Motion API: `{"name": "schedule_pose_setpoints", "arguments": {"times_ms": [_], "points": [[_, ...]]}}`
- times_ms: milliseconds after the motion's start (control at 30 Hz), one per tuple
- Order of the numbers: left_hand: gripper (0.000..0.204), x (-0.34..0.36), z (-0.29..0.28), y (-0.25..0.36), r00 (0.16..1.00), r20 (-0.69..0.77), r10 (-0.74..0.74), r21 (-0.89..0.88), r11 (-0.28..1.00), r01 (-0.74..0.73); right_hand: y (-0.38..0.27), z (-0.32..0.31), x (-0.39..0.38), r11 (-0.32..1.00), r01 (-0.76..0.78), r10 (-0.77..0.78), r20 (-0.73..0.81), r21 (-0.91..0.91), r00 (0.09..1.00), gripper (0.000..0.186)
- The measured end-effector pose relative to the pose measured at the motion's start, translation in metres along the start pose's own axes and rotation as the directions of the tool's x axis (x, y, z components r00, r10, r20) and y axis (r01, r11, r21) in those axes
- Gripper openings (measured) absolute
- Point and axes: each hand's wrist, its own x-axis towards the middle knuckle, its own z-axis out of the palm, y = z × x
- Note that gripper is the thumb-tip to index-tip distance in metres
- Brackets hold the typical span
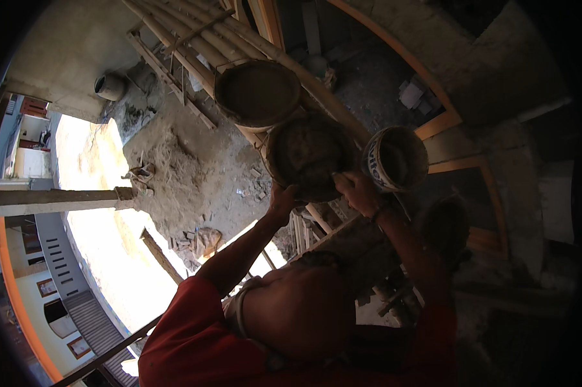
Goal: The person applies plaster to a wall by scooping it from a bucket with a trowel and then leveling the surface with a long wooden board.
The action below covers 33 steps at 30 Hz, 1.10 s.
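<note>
My left hand (283,198) grips the near left rim of a dark bucket (275,171) that holds grey, wet-looking mortar (307,145). Over the bucket's near right side, my right hand (358,192) is closed round what looks like the handle of a trowel; its blade is hard to make out against the dark mortar. A second bucket (258,93), filled close to its rim with a smooth grey mix, stands just beyond, up to the left. To the right of my right hand is a pale bucket (395,158) with lettering on its side and a dark inside.
Long bamboo poles (200,42) run under and past the buckets. Below on the left lie a sand heap (175,164), rubble and another bucket (110,86). A concrete post (59,201) crosses the sunlit ground. Orange-framed openings (442,122) are in the wall on the right.
</note>
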Motion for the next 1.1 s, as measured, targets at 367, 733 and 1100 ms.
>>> {"name": "schedule_pose_setpoints", "arguments": {"times_ms": [367,733,1100], "points": [[0.049,-0.003,-0.002,0.004,1.000,0.019,0.020,-0.001,1.000,-0.020,-0.029,-0.018,-0.030,0.958,-0.180,0.157,0.114,0.226,0.981,0.035],[0.050,0.001,-0.005,-0.004,0.994,0.093,0.052,-0.050,0.998,-0.047,-0.030,-0.129,-0.170,0.863,-0.413,0.421,0.037,0.290,0.906,0.034],[0.043,0.008,-0.007,-0.011,0.993,0.113,0.040,0.032,0.999,-0.043,0.130,-0.165,-0.301,0.721,-0.531,0.683,-0.324,0.446,0.655,0.034]]}}
